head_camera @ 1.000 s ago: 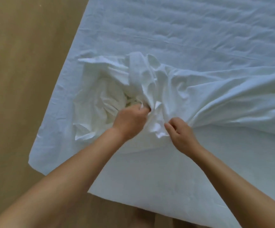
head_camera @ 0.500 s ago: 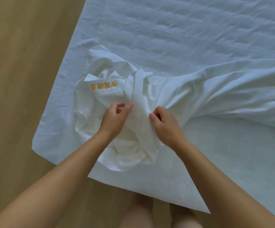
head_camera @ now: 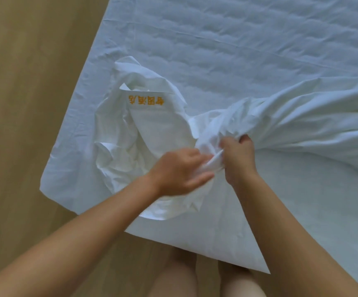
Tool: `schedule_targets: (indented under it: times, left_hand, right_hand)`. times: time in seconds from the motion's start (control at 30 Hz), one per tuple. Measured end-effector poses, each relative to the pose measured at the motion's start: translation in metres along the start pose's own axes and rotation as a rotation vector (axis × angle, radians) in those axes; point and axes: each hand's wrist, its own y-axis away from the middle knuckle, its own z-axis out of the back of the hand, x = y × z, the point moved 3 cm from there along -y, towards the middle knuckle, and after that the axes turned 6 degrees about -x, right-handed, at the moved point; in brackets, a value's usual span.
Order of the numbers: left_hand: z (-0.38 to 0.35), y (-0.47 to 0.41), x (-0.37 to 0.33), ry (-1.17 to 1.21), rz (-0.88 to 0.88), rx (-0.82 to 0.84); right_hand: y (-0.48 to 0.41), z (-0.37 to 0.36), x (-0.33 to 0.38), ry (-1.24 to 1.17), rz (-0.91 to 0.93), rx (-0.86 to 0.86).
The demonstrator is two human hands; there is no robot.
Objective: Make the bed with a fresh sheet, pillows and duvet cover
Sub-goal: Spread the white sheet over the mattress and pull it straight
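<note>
1. While the wooden floor point(head_camera: 23, 103) lies leftmost, a smooth white flat sheet point(head_camera: 238, 50) already covers the bed.
2. Centre: crumpled white duvet cover point(head_camera: 152, 129), orange lettering point(head_camera: 146, 100), unfilled.
3. Left hand point(head_camera: 180, 170) and right hand point(head_camera: 239, 156) pinch its bunched cloth; pillows unseen.

We see only a tan wooden floor point(head_camera: 30, 86), which fills the side from seven o'clock to eleven o'clock.
</note>
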Motion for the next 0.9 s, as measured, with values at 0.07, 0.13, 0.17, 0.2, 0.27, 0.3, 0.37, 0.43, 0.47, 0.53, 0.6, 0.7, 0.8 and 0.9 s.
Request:
schedule_targets:
  times: [0.07,0.13,0.17,0.2,0.27,0.3,0.37,0.43,0.47,0.53,0.6,0.7,0.8,0.9]
  left_hand:
    - [0.014,-0.019,0.033,-0.083,0.202,-0.035]
    - [0.012,-0.041,0.071,-0.408,0.363,0.104]
    - [0.006,-0.051,0.085,-0.517,0.416,0.226]
    - [-0.006,-0.057,0.094,-0.575,0.451,0.348]
    - [-0.034,-0.058,0.099,-0.652,0.451,0.570]
    - [-0.046,-0.055,0.098,-0.699,0.414,0.649]
    - [-0.057,-0.057,0.094,-0.700,0.311,0.611]
    - [-0.048,-0.071,0.094,-0.602,0.306,0.491]
    - [-0.037,-0.081,0.093,-0.567,0.308,0.441]
    - [-0.006,-0.109,0.089,-0.557,0.279,0.358]
    - [0.031,-0.147,0.083,-0.637,0.208,0.303]
    - [0.100,-0.222,0.077,-0.785,0.222,0.068]
    - [0.153,-0.275,0.075,-0.878,0.355,-0.155]
    - [0.137,-0.273,0.068,-0.846,0.477,-0.005]
  right_hand:
    - [0.001,0.009,-0.005,-0.228,-0.102,-0.094]
    - [0.010,0.017,-0.019,-0.219,-0.154,-0.049]
    - [0.017,0.021,-0.026,-0.165,-0.169,-0.019]
    - [0.024,0.025,-0.034,-0.117,-0.178,0.007]
    - [0.032,0.038,-0.048,-0.042,-0.191,0.033]
    - [0.034,0.046,-0.053,-0.001,-0.195,0.031]
    - [0.035,0.061,-0.060,0.102,-0.238,0.009]
    - [0.035,0.070,-0.062,0.129,-0.252,-0.031]
    - [0.035,0.069,-0.058,0.103,-0.216,-0.050]
    - [0.035,0.059,-0.042,0.003,-0.116,-0.060]
    - [0.033,0.042,-0.017,-0.065,-0.005,-0.019]
    - [0.043,0.008,0.025,-0.041,0.214,0.145]
    - [0.062,-0.030,0.052,0.102,0.384,0.308]
    - [0.069,-0.059,0.054,0.187,0.427,0.353]
